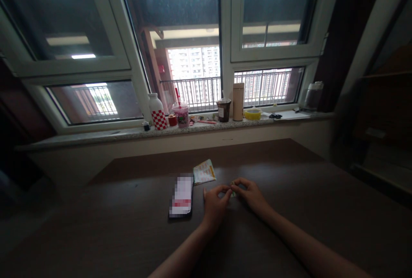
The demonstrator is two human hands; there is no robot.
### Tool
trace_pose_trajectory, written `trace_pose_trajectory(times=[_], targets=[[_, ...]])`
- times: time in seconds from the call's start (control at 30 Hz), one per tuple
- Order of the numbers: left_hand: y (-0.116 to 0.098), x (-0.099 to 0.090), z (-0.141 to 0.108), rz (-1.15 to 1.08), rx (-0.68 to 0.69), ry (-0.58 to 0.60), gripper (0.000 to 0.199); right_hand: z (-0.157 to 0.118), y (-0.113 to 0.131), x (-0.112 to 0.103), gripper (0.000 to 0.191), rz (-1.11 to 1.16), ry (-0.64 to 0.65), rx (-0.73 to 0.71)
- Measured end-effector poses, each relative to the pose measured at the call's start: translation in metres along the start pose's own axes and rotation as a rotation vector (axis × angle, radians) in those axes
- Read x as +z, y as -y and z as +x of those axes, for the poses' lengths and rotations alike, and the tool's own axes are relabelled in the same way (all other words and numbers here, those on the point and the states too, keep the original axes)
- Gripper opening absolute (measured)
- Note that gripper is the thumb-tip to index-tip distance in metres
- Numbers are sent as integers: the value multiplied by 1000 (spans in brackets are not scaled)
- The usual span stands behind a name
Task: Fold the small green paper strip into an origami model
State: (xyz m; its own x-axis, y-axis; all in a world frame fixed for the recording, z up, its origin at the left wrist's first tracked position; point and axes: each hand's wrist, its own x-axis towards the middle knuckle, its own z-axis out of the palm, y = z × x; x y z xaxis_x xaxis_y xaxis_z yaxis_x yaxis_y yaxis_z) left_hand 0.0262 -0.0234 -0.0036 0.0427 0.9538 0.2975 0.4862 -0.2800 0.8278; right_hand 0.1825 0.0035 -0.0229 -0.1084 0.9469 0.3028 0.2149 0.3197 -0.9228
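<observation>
Above the brown table (151,243), my left hand (216,203) and my right hand (252,195) meet at their fingertips. Both pinch a small pale-green item (233,193), mostly covered by the fingers, so its shape is unclear. A phone (182,196) with a lit, partly blurred screen lies flat to the left of my left hand. Just beyond the hands, a printed paper packet (204,172) in white, green and yellow rests near the phone's upper right corner.
Behind the table, a stone windowsill (96,138) holds a checkered bottle (158,114), a pink cup (180,114), a dark cup (223,110), a tan cylinder (238,102), yellow tape (252,114), black scissors (275,116) and a clear container (313,96).
</observation>
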Motion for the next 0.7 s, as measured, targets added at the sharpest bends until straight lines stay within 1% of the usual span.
trace_pose_trajectory(times=[0.1,0.2,0.33,0.53,0.7], targets=[[3,-2,2,-12,13,-48,21,-1,0,1,33,42,1,10],[5,-3,2,-22,-3,-64,22,-2,-1,2,32,74,-11,0],[4,-2,1,-16,-5,-62,22,-3,-1,2,28,64,-23,-6],[-1,-2,-1,-11,-22,-71,20,-4,5,2,32,62,-53,9],[-4,-3,-2,-4,-46,-41,21,-4,7,2,33,89,-79,6]])
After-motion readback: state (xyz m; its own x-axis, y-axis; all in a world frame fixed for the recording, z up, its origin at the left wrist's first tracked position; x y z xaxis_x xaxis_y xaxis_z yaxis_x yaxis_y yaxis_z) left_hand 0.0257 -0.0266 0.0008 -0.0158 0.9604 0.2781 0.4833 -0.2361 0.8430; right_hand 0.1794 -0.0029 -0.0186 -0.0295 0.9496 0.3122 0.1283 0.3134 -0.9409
